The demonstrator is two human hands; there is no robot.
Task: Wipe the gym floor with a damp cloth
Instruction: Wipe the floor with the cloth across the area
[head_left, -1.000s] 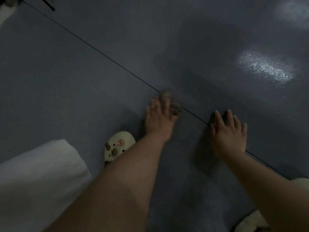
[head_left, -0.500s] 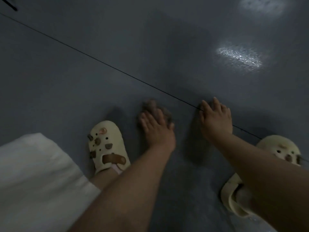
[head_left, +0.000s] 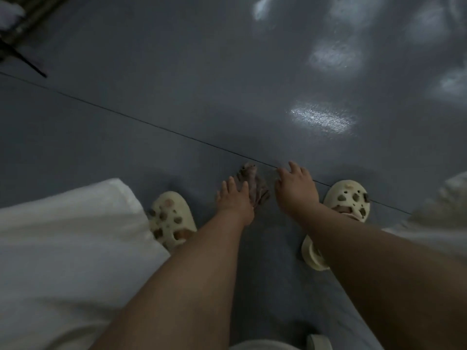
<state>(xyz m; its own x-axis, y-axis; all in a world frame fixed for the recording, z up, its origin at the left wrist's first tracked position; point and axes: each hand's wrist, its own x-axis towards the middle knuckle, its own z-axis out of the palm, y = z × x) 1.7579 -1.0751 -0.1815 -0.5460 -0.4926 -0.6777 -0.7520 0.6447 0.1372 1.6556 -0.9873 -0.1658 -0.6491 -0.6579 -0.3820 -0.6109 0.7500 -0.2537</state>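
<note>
Head view: person bent low over the gym floor (head_left: 177,72), both arms reaching straight down between their feet.
Left hand (head_left: 233,200): fingers spread and flat, pressing the cloth (head_left: 256,188) onto the floor; nothing is pinched, it is a palm-down press.
Right hand (head_left: 294,188): just beside the cloth, fingers loosely spread with the tips on bare floor; it looks like a brace and holds nothing.
Cloth position: under and just ahead of the left fingers, its far tip touching the thin dark seam (head_left: 151,125) that runs slantwise across the floor.
Cloth material: dark, brownish, crumpled into ridged folds, soft and limp; whether it is wet I cannot tell.
Floor material: smooth grey-blue sheet, faintly pebbled where the pale light patches (head_left: 321,117) shine beyond the hands.
Progress: hard to call, since no clear wet trail shows near the grip; I judge this to be mid-wipe, with the wide stretch beyond the seam left to cover.
Around the grip: cream clogs (head_left: 171,221) with dark charms flank the hands on both sides, pale trouser fabric (head_left: 63,248) nearer the person.
</note>
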